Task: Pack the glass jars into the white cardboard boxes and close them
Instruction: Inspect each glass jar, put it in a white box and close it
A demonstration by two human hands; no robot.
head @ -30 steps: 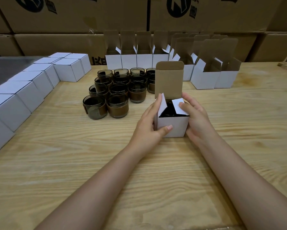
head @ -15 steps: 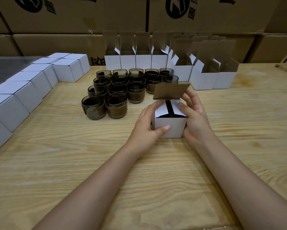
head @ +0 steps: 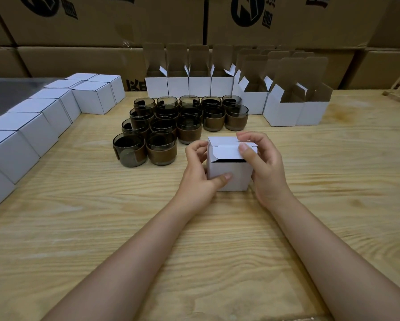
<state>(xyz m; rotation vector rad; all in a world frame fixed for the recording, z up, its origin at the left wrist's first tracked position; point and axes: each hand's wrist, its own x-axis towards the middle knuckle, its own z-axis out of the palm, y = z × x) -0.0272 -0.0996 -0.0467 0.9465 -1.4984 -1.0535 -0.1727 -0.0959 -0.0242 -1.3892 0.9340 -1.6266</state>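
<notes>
The white box (head: pixel 229 174) stands on the wooden table (head: pixel 101 228) just near of the cluster of glass jars (head: pixel 162 126), between the two hands. Its lid lies flat on top, and the tuck flap (head: pixel 224 150) hangs over the near face, outside the box, with a dark slot open along its lower edge. The flap's free edge runs left to right, and the slot it probably has to enter is just behind it, so the move looks like a push down and away from the person.

The right hand (head: pixel 266 167) is the nearer one to that edge. Its thumb presses the flap's right end and its curled fingers sit on the lid's far side. The left hand (head: pixel 199 179) grips the box's left wall, thumb on the near face, bracing it.

A second ago the lid stood upright and the side flaps were raised, with the jar showing inside. Half a second ago the lid was half lowered, its brown underside visible. Now only white card shows and the jar is hidden.
</notes>
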